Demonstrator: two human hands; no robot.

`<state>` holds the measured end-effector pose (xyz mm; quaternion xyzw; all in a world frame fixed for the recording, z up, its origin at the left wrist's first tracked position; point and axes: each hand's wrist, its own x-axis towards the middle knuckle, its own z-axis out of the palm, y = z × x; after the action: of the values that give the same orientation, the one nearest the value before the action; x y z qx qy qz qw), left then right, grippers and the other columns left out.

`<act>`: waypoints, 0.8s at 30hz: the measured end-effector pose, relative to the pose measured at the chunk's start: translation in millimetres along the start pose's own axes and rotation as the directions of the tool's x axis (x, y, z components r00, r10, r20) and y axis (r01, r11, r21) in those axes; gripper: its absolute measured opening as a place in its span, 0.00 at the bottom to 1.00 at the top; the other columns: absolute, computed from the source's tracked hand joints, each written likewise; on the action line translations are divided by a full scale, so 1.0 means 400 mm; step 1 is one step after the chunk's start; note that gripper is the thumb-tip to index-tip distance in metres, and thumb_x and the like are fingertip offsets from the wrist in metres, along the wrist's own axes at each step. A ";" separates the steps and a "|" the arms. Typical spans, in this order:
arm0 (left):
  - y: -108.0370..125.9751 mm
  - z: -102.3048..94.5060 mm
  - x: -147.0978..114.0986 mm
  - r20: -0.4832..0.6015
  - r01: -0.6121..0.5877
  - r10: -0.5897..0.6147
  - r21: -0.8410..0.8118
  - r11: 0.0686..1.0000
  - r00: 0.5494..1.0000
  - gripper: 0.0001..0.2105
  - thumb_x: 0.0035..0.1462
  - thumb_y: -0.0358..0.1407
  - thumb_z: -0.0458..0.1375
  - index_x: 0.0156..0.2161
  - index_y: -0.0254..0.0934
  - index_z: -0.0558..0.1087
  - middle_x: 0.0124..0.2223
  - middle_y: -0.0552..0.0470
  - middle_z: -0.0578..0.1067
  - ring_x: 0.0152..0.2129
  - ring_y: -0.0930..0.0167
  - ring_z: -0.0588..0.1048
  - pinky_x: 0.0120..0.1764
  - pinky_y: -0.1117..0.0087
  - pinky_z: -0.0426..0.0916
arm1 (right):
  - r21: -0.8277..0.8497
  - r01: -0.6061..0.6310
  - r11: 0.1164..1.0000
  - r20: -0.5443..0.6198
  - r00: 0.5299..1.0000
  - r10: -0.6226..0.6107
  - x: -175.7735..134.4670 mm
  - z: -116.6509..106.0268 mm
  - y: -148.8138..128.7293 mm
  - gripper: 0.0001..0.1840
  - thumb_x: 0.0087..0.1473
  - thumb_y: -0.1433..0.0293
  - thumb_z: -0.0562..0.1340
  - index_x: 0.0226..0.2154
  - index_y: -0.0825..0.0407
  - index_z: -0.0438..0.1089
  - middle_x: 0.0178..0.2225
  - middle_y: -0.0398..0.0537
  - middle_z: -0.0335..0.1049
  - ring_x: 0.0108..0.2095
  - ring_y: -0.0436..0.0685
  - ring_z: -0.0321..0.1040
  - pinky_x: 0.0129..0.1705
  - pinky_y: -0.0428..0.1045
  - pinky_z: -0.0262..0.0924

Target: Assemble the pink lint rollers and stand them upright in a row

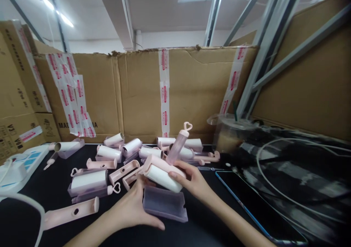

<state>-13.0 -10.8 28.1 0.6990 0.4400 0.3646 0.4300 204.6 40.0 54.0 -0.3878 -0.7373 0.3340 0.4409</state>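
Observation:
My right hand (193, 181) grips a lint roller, its thumb on the white sticky roll (163, 177) and its fingers behind. The roll sits against a pink holder (164, 163), from which a translucent handle (177, 146) with a heart-shaped loop stands up at a tilt. Below it is a translucent purple cover (164, 203), its hollow side facing me. My left hand (133, 206) is at the cover's left end, thumb stretched out and apart from the fingers. Its fingertips, partly hidden, are close to the roller's left end; I cannot tell whether they touch it.
Several white rolls in purple covers (89, 181) and loose pink holders (72, 212) lie left and behind. On the right are a phone (255, 203), a lidded drink cup (231, 133) and a white cable (260, 163). A power strip (30, 163) stands left; cardboard (137, 93) walls the back.

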 end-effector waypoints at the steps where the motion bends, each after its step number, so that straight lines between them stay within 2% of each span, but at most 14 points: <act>1: 0.000 0.000 0.001 -0.009 0.005 -0.005 -0.005 1.000 1.000 0.41 0.32 0.38 0.69 0.53 0.33 0.58 0.49 0.42 0.68 0.49 0.57 0.63 0.53 0.61 0.54 | -0.001 -0.001 1.000 0.012 1.000 0.001 -0.003 -0.001 -0.005 0.19 0.46 0.58 0.63 0.38 0.53 0.70 0.36 0.49 0.71 0.37 0.60 0.66 0.39 0.52 0.62; 4: 0.001 0.002 0.006 -0.093 0.010 -0.013 -0.031 0.999 0.996 0.41 0.33 0.38 0.68 0.53 0.33 0.56 0.51 0.40 0.65 0.51 0.57 0.62 0.54 0.61 0.52 | -0.056 0.039 0.998 0.115 0.993 -0.032 -0.009 -0.002 -0.025 0.18 0.47 0.59 0.62 0.38 0.53 0.70 0.36 0.49 0.72 0.37 0.59 0.67 0.39 0.51 0.62; 7: -0.002 0.003 0.012 -0.193 -0.006 -0.013 -0.100 0.995 0.981 0.44 0.32 0.37 0.69 0.55 0.35 0.51 0.54 0.40 0.63 0.53 0.58 0.60 0.55 0.62 0.50 | -0.210 0.145 0.967 0.240 0.966 -0.093 -0.012 -0.002 -0.045 0.15 0.49 0.61 0.62 0.37 0.53 0.71 0.38 0.51 0.72 0.38 0.60 0.67 0.42 0.52 0.60; 9: -0.006 0.001 0.016 -0.211 0.008 -0.023 -0.072 0.997 0.977 0.42 0.32 0.37 0.69 0.53 0.36 0.52 0.54 0.41 0.63 0.53 0.57 0.59 0.55 0.61 0.49 | -0.318 0.225 0.921 0.303 0.945 -0.126 -0.013 -0.003 -0.053 0.14 0.49 0.62 0.62 0.37 0.53 0.71 0.37 0.51 0.72 0.38 0.60 0.66 0.42 0.53 0.59; 12: -0.007 -0.004 0.017 -0.167 0.045 -0.034 0.064 0.997 0.985 0.36 0.34 0.39 0.68 0.50 0.36 0.57 0.52 0.42 0.64 0.51 0.57 0.62 0.53 0.60 0.52 | -0.396 0.295 0.870 0.361 0.921 -0.148 -0.015 -0.007 -0.058 0.14 0.49 0.63 0.62 0.38 0.52 0.71 0.39 0.52 0.71 0.41 0.61 0.65 0.45 0.53 0.58; 15: 0.000 -0.008 0.011 -0.106 0.014 0.004 0.175 0.984 0.994 0.33 0.37 0.40 0.66 0.50 0.36 0.60 0.52 0.43 0.65 0.49 0.58 0.63 0.51 0.62 0.56 | -0.386 0.318 0.866 0.408 0.901 -0.149 -0.019 -0.016 -0.063 0.18 0.46 0.61 0.65 0.39 0.52 0.72 0.45 0.52 0.67 0.45 0.61 0.63 0.47 0.51 0.56; 20: 0.007 -0.005 0.009 0.010 -0.111 0.114 0.291 0.950 0.993 0.24 0.43 0.39 0.63 0.48 0.40 0.67 0.49 0.49 0.69 0.49 0.62 0.64 0.53 0.66 0.55 | -0.337 0.250 0.908 0.488 0.871 -0.059 -0.023 -0.025 -0.066 0.13 0.50 0.61 0.62 0.32 0.53 0.73 0.37 0.49 0.71 0.35 0.57 0.68 0.37 0.46 0.59; 24: 0.003 -0.006 0.023 0.032 -0.085 0.079 0.333 0.939 0.996 0.25 0.38 0.40 0.65 0.46 0.41 0.70 0.48 0.51 0.71 0.47 0.62 0.66 0.52 0.64 0.57 | -0.259 0.202 0.945 0.545 0.838 -0.030 -0.011 -0.025 -0.050 0.20 0.47 0.56 0.62 0.35 0.55 0.73 0.37 0.50 0.71 0.36 0.57 0.67 0.38 0.46 0.59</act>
<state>-11.6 -2.1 31.2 0.7827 0.4618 0.2963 0.2938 209.5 28.3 72.9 -0.2971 -0.8956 0.2826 0.1726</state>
